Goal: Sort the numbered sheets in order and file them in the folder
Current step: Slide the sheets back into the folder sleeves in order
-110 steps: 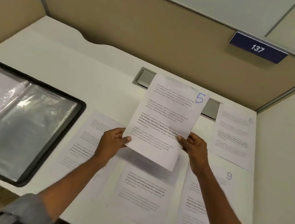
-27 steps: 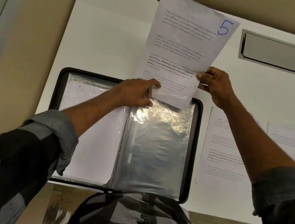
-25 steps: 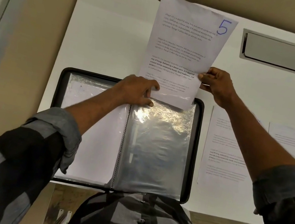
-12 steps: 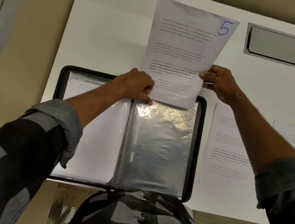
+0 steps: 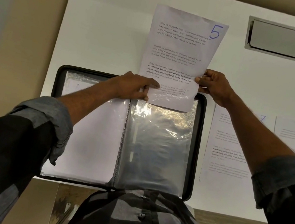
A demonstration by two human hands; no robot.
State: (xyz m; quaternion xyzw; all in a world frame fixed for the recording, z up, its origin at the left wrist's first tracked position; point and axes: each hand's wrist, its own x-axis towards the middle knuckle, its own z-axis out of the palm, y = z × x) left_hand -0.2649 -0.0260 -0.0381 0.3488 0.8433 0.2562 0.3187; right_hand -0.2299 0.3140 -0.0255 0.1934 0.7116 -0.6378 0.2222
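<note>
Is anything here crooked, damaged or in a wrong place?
Only sheet 5 looks slightly askew: it leans right over the folder, with just its bottom edge under the plastic sleeve. Nothing looks torn or spilled.

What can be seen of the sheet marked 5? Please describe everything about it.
This is sheet 5: white paper printed with four blocks of text, with a blue handwritten 5 in its top right corner. It is held slightly tilted, its top end over the white desk beyond the open folder. The right hand pinches its right edge. The left hand pinches the plastic sleeve at its lower left corner. Glare lies over its bottom strip, so that part seems just inside the sleeve's mouth.
</note>
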